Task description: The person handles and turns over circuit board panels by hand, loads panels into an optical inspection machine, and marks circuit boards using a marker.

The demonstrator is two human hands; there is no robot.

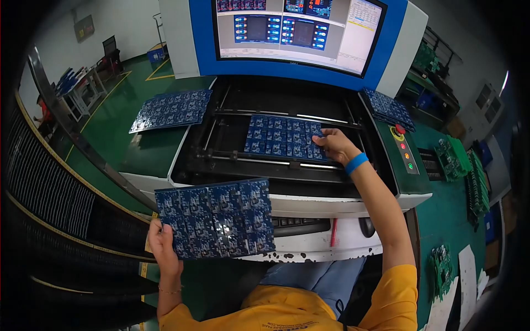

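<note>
My left hand (162,243) grips the left edge of a blue circuit board panel (218,219), held up in front of the machine's front edge and facing me. My right hand (335,144) pinches the right edge of a second blue circuit board panel (284,136), which lies between the metal rails (259,158) of the machine's dark bay. A blue band (356,163) is on my right wrist. The fingers behind the left panel are partly hidden.
Stacked blue panels lie on the machine's left ledge (172,110) and right ledge (388,107). A monitor (298,33) stands behind the bay. Buttons and a red emergency stop (399,129) sit at right. A keyboard (301,226) and mouse (366,227) lie below. Black racks (49,187) stand left.
</note>
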